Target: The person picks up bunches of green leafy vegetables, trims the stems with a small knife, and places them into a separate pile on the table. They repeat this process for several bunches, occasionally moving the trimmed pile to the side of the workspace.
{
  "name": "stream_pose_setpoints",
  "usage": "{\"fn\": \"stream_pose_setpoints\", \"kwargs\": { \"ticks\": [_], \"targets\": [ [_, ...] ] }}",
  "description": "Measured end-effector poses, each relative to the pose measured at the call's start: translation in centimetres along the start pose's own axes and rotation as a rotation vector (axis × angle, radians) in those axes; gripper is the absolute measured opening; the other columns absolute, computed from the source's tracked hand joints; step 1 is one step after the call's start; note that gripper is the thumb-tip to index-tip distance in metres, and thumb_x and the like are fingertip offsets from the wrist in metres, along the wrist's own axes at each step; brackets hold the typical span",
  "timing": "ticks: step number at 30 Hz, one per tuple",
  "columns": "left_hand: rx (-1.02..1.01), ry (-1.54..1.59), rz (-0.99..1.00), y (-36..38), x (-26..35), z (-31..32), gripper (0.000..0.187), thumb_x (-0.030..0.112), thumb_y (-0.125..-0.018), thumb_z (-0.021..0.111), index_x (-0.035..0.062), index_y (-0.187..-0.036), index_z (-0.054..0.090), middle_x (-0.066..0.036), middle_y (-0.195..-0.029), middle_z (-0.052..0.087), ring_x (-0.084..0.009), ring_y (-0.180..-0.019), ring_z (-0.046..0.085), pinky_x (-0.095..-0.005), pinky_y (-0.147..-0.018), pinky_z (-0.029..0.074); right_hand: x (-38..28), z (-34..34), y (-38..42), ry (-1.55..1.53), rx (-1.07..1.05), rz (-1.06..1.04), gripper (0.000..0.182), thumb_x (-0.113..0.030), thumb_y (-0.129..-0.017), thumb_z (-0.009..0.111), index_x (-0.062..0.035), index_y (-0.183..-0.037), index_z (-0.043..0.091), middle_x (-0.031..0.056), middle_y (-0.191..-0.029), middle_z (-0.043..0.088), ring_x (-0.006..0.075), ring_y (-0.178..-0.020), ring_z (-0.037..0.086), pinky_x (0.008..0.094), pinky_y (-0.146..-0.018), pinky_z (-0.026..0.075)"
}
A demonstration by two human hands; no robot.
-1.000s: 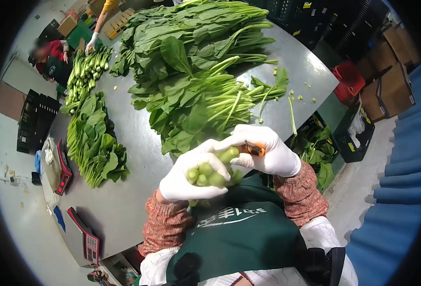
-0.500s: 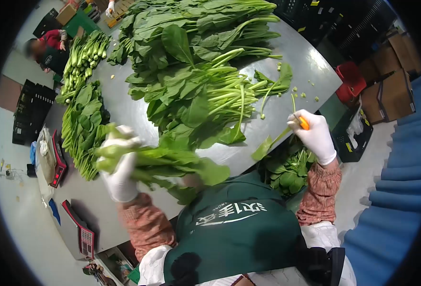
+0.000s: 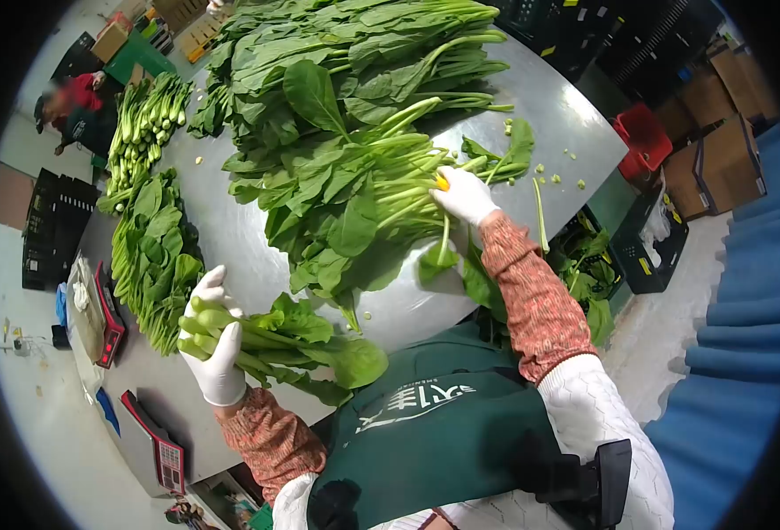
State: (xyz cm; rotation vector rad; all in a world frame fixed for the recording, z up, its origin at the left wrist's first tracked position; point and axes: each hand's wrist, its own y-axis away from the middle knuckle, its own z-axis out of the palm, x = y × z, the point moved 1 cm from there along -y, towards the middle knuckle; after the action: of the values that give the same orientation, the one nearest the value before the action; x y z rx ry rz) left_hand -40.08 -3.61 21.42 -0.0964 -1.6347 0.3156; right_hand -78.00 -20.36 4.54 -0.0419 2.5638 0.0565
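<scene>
My left hand, in a white glove, is wrapped round a bunch of leafy greens, its cut stems by my fingers and its leaves toward my apron. At the stem side of the large greens pile is my right hand, gloved in white too, its fingers closed on a small orange-handled tool. The tool's working end is hidden. The fingertips touch or nearly touch the stems. A thin loose stalk lies near the table's right edge.
Bundled greens line the metal table's left side. Two red scales stand at lower left. A black crate, a red bin and cartons are at right. A co-worker stands at far left.
My right hand has moved left from the table's right edge to the pile's stems, letting go of a leafy stalk. My left hand still holds its bunch, slightly lower.
</scene>
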Motion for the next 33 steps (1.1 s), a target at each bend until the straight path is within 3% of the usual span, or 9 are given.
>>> {"fn": "stream_pose_setpoints", "kwargs": {
  "ticks": [9,13,15,18,22,23,26,29,33],
  "targets": [
    [-0.151,-0.142,-0.074,0.5,0.2,3.2,0.03,-0.004,-0.074,0.067,-0.0009,-0.103,0.062,-0.016,-0.109,0.066,-0.0228,-0.101,0.065,-0.0342,-0.093,0.049,-3.5,-4.7,6.4,-0.58,-0.088,-0.066,0.033,-0.019,-0.081,0.076,-0.0004,-0.105,0.064,0.0074,-0.089,0.065,0.0127,-0.083,0.058,0.0284,-0.077,0.049],
    [-0.475,-0.519,0.33,0.4,0.3,8.8,0.035,-0.003,-0.068,0.069,0.0038,-0.101,0.062,-0.017,-0.12,0.061,-0.0338,-0.109,0.062,-0.046,-0.101,0.046,-8.6,-7.5,9.7,-0.553,-0.014,-0.206,0.026,-0.018,-0.081,0.076,-0.0016,-0.099,0.066,0.0099,-0.088,0.067,0.0168,-0.081,0.063,0.0296,-0.074,0.05],
    [-0.53,-0.649,0.469,1.1,0.7,12.2,0.037,-0.001,-0.064,0.071,0.0058,-0.099,0.062,-0.018,-0.127,0.057,-0.0401,-0.118,0.055,-0.0515,-0.106,0.04,-9.8,-7.2,10.6,-0.567,0.064,-0.32,0.019,-0.008,-0.084,0.075,0.0008,-0.098,0.065,0.0016,-0.081,0.06,0.0043,-0.074,0.05,0.0226,-0.064,0.044],
    [-0.513,-0.742,0.486,1.7,-1.7,14.8,0.039,0.004,-0.06,0.074,0.0052,-0.097,0.062,-0.021,-0.135,0.049,-0.0417,-0.126,0.046,-0.0529,-0.107,0.035,-10.4,-7.8,12.0,-0.557,0.035,-0.215,0.024,-0.017,-0.081,0.074,-0.002,-0.098,0.066,0.0121,-0.081,0.069,0.0191,-0.073,0.067,0.0318,-0.069,0.052],
    [-0.489,-0.73,0.597,2.2,-2.8,16.3,0.038,0.003,-0.059,0.073,0.004,-0.095,0.063,-0.024,-0.131,0.049,-0.0455,-0.118,0.049,-0.05,-0.101,0.04,-11.6,-8.9,14.1,-0.688,-0.061,-0.159,0.024,-0.019,-0.082,0.073,-0.0016,-0.097,0.066,0.0132,-0.08,0.068,0.0166,-0.072,0.066,0.0304,-0.068,0.052],
    [-0.497,-0.695,0.581,2.2,-2.7,16.2,0.038,0.002,-0.058,0.073,0.0037,-0.095,0.063,-0.023,-0.129,0.05,-0.0445,-0.116,0.05,-0.0492,-0.099,0.041,-12.1,-9.7,15.0,-0.658,-0.085,-0.192,0.009,-0.002,-0.089,0.066,0.0025,-0.097,0.064,0.0011,-0.082,0.063,0.0043,-0.074,0.054,0.022,-0.066,0.046],
    [-0.511,-0.622,0.535,2.0,-2.0,15.6,0.041,0.002,-0.054,0.075,0.0035,-0.091,0.058,-0.021,-0.123,0.05,-0.0403,-0.111,0.051,-0.0467,-0.092,0.044,-11.2,-10.4,15.6,-1.018,-0.064,-0.177,0.017,-0.012,-0.094,0.066,0.0004,-0.106,0.065,0.0068,-0.085,0.068,0.0114,-0.082,0.065,0.0284,-0.072,0.052],
    [-0.467,-0.551,0.484,1.2,-1.0,14.6,0.032,0.001,-0.061,0.075,0.0045,-0.092,0.065,-0.019,-0.117,0.057,-0.0361,-0.107,0.057,-0.0423,-0.092,0.047,-10.2,-11.6,15.2,-0.356,0.376,-0.3,0.032,-0.005,-0.084,0.071,-0.0048,-0.115,0.065,0.0114,-0.09,0.069,0.0213,-0.081,0.071,0.0296,-0.071,0.055],
    [-0.463,-0.566,0.469,0.8,0.8,14.7,0.035,0.001,-0.062,0.074,0.0045,-0.096,0.065,-0.02,-0.12,0.057,-0.0374,-0.106,0.057,-0.0426,-0.09,0.048,-11.0,-10.6,16.5,-0.161,0.416,-0.455,0.039,-0.007,-0.079,0.072,-0.0079,-0.117,0.064,0.0118,-0.089,0.068,0.0294,-0.07,0.068,0.0363,-0.062,0.053]
  ]
}}
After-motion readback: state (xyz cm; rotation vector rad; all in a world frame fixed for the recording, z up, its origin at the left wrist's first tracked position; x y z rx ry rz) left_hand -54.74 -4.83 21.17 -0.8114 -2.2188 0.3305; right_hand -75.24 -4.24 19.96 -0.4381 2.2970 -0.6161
